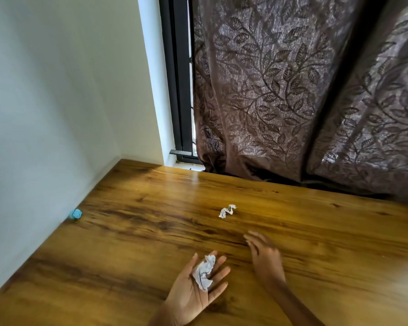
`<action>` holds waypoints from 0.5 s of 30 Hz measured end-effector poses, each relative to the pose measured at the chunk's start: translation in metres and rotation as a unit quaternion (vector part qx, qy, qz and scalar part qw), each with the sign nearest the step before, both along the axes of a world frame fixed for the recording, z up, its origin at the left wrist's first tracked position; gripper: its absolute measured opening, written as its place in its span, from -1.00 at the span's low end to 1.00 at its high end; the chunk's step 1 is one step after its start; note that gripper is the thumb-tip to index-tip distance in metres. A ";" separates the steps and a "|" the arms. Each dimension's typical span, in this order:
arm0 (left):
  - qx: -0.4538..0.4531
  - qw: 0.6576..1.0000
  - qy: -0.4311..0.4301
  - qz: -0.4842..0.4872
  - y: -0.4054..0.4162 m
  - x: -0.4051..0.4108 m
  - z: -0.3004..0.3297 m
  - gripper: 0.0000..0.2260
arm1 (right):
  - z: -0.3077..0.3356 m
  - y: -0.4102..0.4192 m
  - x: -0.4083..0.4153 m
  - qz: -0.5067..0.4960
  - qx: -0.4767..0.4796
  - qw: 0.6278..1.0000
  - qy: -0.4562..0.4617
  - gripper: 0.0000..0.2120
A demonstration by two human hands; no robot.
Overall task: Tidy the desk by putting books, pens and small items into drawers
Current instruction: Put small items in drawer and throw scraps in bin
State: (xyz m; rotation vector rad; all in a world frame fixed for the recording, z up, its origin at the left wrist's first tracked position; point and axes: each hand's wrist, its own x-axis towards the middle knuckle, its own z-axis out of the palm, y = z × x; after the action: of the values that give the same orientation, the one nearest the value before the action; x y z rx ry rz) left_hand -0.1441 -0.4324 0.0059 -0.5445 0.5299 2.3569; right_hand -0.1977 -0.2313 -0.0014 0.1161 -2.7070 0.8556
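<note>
Head view takes in your whole corner: the wooden worktop (132, 222) runs back to the wall on your left and the leaf-patterned curtain (304, 95) straight ahead. No books or pens show on it, and no drawer is in sight, so you look to be down to the last scraps.

Your right hand (265, 257) is out over the wood, palm down, fingers straight and a touch blurred, its grip wide and holding nothing. Ahead of those fingertips and slightly to your left lies the twisted white paper scrap (227, 211), near but not touched. It is long and thin, its long axis slanting from near-left up to far-right, roughly across your line of reach, so your fingers would likely close across its narrow waist. That hand is clearly the nearer one.

Your left hand (196, 283) lies palm up with flat fingers, simply cradling a crumpled white paper wad (204, 271) across them.

Over by the wall, well apart from both hands, sits a small blue crumpled ball (76, 213), close against the wall. Your left is on its side, though already carrying.
</note>
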 end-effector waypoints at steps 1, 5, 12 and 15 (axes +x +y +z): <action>-0.023 1.000 0.006 0.001 0.001 -0.001 -0.001 -0.53 | 0.006 -0.014 0.009 0.008 -0.045 0.999 0.016 -0.73; -0.054 0.998 0.004 -0.009 0.000 0.001 0.002 -0.53 | 0.021 -0.063 0.044 0.088 -0.099 0.987 0.089 -0.72; -0.006 0.999 -0.025 0.044 -0.003 0.008 0.009 -0.53 | 0.008 -0.091 0.079 0.192 0.188 0.960 0.078 -0.58; -0.053 0.997 0.022 0.051 0.000 0.014 0.005 -0.59 | 0.014 -0.081 0.076 0.194 0.164 0.963 0.091 -0.53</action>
State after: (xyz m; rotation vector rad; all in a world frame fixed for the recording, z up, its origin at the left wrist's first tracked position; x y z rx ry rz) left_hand -0.1303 -0.4320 0.0108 -0.5816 0.6645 2.4525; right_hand -0.1216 -0.3118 0.0128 0.7799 -2.6611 0.4481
